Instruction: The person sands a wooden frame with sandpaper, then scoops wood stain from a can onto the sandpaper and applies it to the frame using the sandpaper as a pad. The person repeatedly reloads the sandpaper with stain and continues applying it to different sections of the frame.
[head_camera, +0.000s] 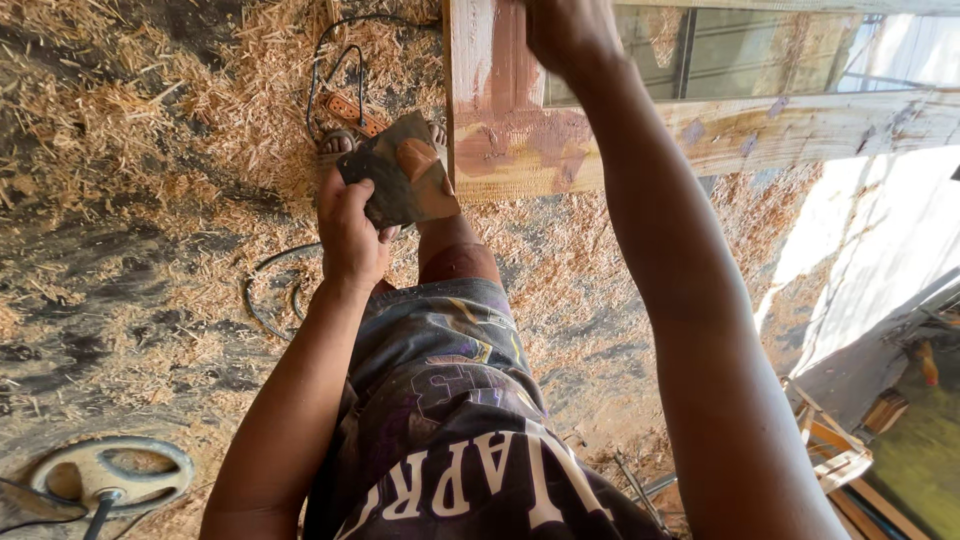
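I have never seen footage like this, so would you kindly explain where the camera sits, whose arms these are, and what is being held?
There is no machine here: the one picture comes from a camera worn on a person's head, looking down along their body, so both arms are their own. The left hand holds a flat dark metal plate carrying a dab of reddish-brown paste. The right hand reaches up to a pale wooden frame with glass panes, whose corner is smeared with the same reddish-brown colour; whether it holds a tool cannot be told. Below lies a floor covered in wood shavings, with a black cable, the person's sandalled feet, and a round grey metal ring at lower left.
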